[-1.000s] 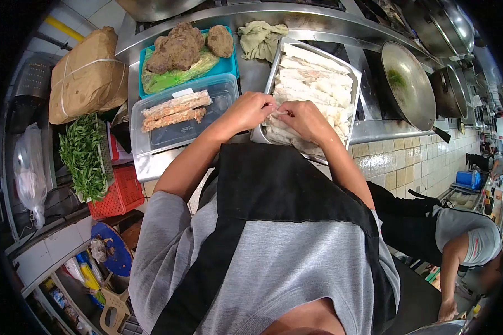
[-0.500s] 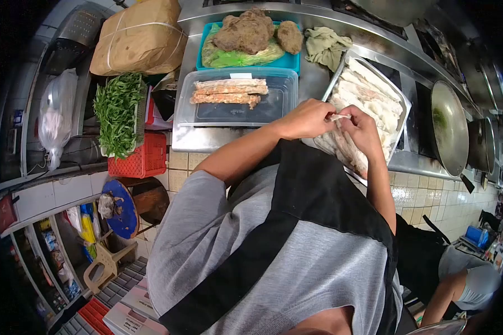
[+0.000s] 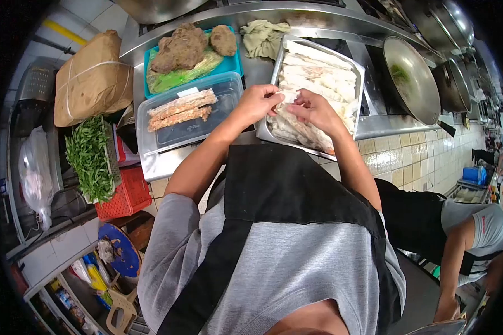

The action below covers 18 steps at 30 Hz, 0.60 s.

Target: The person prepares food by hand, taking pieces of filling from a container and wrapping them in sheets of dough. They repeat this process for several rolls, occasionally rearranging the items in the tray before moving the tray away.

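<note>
My left hand is closed in a pinch over the near left part of a metal tray. Between its fingertips and those of my right hand is a thin whitish wrapper. My right fingers are also pinched, partly hiding what they grip. Pale long rolls in whitish wrapping fill the tray beneath both hands. To the left, a clear plastic container holds a few orange-and-white rolls.
Behind the container, a turquoise tray carries brown lumpy roots and a green bag. A cloth lies beside it. On the right stands a wok. Leafy greens sit at left. Another person is at lower right.
The view has turned, so the counter appears shifted left. My hands stay over the tray, with more whitish wrapper showing between the fingers. The other person's arm at right now reaches lower.
</note>
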Tool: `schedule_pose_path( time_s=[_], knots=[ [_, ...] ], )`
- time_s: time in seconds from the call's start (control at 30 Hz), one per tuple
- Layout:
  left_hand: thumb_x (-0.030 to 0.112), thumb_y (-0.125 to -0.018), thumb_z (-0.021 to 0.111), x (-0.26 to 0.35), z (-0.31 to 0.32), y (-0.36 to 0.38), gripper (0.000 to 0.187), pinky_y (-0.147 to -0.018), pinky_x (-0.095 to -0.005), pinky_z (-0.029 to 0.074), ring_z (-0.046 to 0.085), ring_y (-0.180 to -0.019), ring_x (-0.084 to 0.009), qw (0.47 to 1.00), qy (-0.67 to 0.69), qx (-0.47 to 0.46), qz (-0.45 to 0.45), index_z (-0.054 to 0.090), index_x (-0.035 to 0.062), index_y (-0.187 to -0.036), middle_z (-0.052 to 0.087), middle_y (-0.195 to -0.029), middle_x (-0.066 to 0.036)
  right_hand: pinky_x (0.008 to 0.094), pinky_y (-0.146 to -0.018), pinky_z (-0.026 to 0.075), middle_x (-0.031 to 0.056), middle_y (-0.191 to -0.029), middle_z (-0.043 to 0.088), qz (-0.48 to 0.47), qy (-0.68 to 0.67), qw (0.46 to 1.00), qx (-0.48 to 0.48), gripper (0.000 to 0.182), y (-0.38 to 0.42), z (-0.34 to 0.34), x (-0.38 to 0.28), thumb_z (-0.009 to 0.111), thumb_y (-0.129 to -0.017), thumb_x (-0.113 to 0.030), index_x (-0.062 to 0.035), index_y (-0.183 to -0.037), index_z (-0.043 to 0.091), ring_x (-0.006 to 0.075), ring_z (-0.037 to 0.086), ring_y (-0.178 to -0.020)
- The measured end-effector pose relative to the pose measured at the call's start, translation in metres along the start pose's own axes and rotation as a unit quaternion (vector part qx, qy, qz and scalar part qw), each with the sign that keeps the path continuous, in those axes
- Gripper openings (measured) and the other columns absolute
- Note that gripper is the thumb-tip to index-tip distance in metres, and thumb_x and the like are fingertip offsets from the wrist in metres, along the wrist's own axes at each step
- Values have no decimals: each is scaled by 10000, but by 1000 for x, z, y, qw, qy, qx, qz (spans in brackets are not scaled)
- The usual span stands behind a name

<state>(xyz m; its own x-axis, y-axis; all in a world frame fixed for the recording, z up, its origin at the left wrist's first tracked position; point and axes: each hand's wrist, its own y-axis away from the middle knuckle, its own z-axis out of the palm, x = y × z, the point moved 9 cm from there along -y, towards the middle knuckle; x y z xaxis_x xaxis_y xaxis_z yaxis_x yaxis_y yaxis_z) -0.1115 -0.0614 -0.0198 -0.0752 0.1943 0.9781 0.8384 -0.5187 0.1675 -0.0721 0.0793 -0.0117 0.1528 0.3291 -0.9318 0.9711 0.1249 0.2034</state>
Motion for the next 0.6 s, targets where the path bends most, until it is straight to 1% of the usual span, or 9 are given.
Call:
schedule_pose_path(
  time_s=[0.07,0.1,0.2,0.3,0.4,0.5,0.53,0.57,0.6],
  knots=[
    [238,-916,653,12,4,3,255,-568,-262,546,619,-625,-90,1000,-6,-1,16,695,-8,-967,657,-731,-33,290,-551,458,77,-721,622,1,29,999,-18,393,-1,4,5,755,-834,-301,32,-997,627,131,571,-602],
    [241,-927,653,13,8,1,281,-553,-257,534,597,-622,-87,1000,-8,-22,18,661,-17,-1038,658,-763,-39,280,-543,449,65,-711,624,27,49,998,4,334,0,0,3,753,-842,-295,17,-878,637,118,551,-579],
    [235,-920,671,14,10,-2,333,-590,-254,534,609,-661,-98,998,52,-19,33,614,-26,-1118,665,-840,-57,266,-534,443,41,-695,610,3,-65,998,24,276,-4,-3,7,731,-868,-260,-9,-828,625,99,534,-565],
    [205,-910,688,15,19,5,366,-639,-254,533,626,-735,-111,994,51,-95,22,575,-32,-1165,667,-924,-74,256,-530,446,27,-699,612,-9,-133,991,29,212,-3,-6,11,704,-893,-224,-28,-842,643,85,527,-554],
    [187,-937,660,-5,27,9,350,-720,-256,517,622,-802,-108,990,56,-127,-2,573,-23,-1203,657,-969,-56,228,-559,451,4,-721,620,25,-198,979,38,150,2,-9,11,667,-919,-190,-43,-895,646,82,550,-592],
    [140,-920,668,-13,25,10,361,-770,-266,519,625,-863,-110,989,67,-127,-32,573,-24,-1227,663,-1019,-61,266,-571,472,42,-739,647,24,-160,982,97,155,-2,-37,20,662,-917,-192,-37,-927,658,111,571,-600],
    [132,-919,667,-14,26,11,361,-783,-265,518,626,-881,-110,988,78,-129,-34,574,-23,-1232,663,-1029,-63,281,-572,475,57,-748,652,38,-9,992,121,154,-1,-47,19,666,-911,-190,-38,-938,657,123,579,-601],
    [127,-920,661,-13,25,12,359,-793,-264,516,626,-896,-109,987,90,-129,-35,576,-21,-1236,664,-1040,-63,296,-573,479,71,-756,658,52,142,978,142,156,1,-57,16,670,-904,-188,-39,-948,657,136,587,-603],
    [123,-922,656,-8,25,15,356,-803,-262,514,626,-911,-108,986,102,-129,-36,578,-18,-1240,664,-1050,-63,312,-574,482,86,-765,663,66,289,942,160,159,3,-64,10,674,-898,-186,-40,-959,656,148,594,-605]
  ],
)
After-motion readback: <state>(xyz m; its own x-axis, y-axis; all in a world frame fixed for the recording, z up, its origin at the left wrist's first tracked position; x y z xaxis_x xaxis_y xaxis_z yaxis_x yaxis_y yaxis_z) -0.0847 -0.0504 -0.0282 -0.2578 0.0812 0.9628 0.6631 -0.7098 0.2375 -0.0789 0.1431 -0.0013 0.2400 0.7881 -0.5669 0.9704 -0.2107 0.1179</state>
